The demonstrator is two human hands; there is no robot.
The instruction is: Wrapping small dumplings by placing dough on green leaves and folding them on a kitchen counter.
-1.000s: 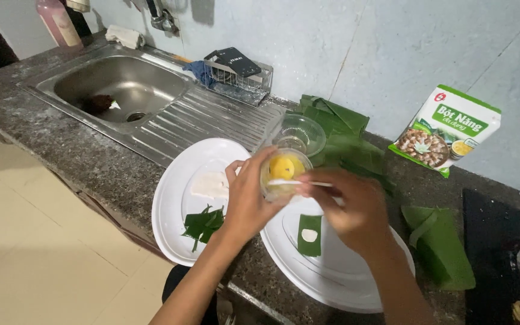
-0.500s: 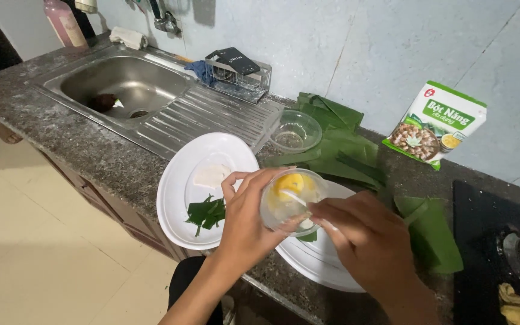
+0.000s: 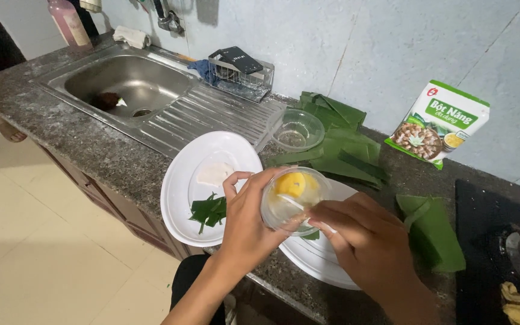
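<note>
Head cam looks down at a dark stone desk [image 3: 91,150] by a steel sink [image 3: 121,81]. Left hand [image 3: 248,222] is wrapped around a small clear bowl [image 3: 293,198] with a yellow lump [image 3: 290,183] inside, held up over a white plate [image 3: 326,259]. Right hand [image 3: 362,241] pinches something pale at the bowl's rim, can't tell what exactly. Another white plate [image 3: 182,186] beside it carries green leaf strips [image 3: 209,210] and a whitish piece [image 3: 215,173]. Behind sits an empty-looking glass bowl [image 3: 298,129] on folded banana leaves [image 3: 338,150], plus a flour packet [image 3: 437,123] against the wall.
</note>
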